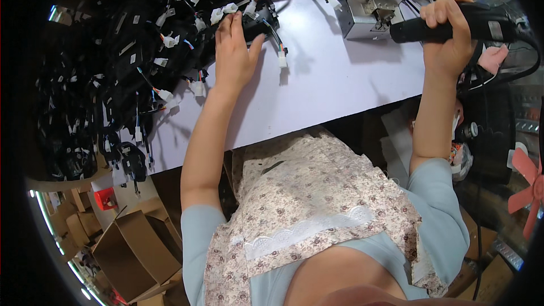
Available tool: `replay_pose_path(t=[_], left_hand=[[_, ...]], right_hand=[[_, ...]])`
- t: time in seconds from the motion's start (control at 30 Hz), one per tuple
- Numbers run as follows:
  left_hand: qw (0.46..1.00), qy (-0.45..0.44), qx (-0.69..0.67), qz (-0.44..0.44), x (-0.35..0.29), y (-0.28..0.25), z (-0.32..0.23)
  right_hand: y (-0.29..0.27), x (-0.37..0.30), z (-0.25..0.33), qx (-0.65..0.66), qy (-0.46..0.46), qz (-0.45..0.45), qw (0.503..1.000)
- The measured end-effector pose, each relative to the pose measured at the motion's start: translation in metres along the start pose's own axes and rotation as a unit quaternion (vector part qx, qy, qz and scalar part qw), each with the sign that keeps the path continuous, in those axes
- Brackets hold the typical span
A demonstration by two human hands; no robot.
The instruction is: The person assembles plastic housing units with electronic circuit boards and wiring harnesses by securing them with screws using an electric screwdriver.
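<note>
My left hand (233, 59) lies with its fingers stretched out and its thumb apart. Its fingertips touch the edge of a pile of black cable harnesses (133, 39), beside white plug connectors (222, 14). One loose harness end with a white connector (282, 58) and coloured wires hangs just right of the thumb. Up at the right, my right hand (451, 31) is wrapped round a thick black handheld tool (422, 30) with a cord at its back. The tool's blunt front end points left, close to a silver metal bench machine (371, 5). What its tip does is unclear.
The white table (317, 88) ends at a front edge before my apron. More harnesses fill the table's left side. A black cord (524, 71) loops at the right, near a pink cloth (492, 58) and a red-bladed fan (530, 190). Open cardboard boxes (136, 252) stand lower left.
</note>
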State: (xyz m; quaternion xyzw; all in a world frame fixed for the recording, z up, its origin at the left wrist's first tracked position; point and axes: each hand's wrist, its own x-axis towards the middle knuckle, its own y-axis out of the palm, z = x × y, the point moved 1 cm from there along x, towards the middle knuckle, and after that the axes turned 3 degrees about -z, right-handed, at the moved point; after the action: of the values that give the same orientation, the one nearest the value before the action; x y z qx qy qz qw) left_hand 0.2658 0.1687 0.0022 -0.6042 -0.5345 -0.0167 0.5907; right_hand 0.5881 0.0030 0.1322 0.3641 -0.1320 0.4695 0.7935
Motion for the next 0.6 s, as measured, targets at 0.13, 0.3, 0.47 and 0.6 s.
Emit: replay_pose_path(t=[0.13,0.3,0.47,0.6], left_hand=[[0.993,-0.047,0.081,0.076,0.020,0.016,0.020],[0.992,-0.019,0.006,0.123,-0.010,-0.014,-0.014],[0.980,0.041,-0.062,0.187,-0.048,-0.054,-0.063],[0.978,0.022,-0.094,0.188,-0.056,-0.056,-0.066]], right_hand=[[0.013,-0.024,0.000,0.002,0.023,0.013,1.000],[0.026,-0.038,-0.007,0.022,0.057,0.070,0.996],[0.059,-0.048,-0.022,0.057,0.059,-0.042,0.996],[0.073,-0.054,-0.044,0.078,0.083,0.028,0.993]])
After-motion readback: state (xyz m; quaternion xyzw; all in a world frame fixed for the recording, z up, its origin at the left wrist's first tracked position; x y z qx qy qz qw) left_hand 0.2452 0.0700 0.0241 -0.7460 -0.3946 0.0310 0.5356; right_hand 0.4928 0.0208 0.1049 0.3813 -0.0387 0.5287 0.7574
